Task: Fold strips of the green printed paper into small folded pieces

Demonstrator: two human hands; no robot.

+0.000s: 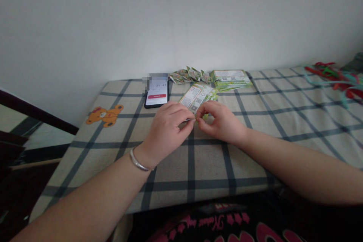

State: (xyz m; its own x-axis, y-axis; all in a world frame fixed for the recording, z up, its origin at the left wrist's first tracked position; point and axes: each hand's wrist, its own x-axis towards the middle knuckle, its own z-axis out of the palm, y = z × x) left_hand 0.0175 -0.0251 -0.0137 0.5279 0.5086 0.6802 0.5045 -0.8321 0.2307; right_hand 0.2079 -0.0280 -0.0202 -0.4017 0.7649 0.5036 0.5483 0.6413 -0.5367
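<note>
My left hand (167, 128) and my right hand (219, 121) meet at the middle of the table, both pinching the near edge of a green and white printed paper slip (197, 97). The slip lies tilted on the checked tablecloth (198, 159), its far end pointing away from me. A silver bangle (138, 162) sits on my left wrist. Behind the slip lie several small folded paper pieces (189, 75) and a flat stack of the same printed slips (230, 77).
A phone (157, 92) with a lit screen lies flat at the back, left of the slips. A bear patch (104, 115) marks the cloth's left side. Red and green cords (336, 75) lie at the far right. A white wall stands directly behind the table.
</note>
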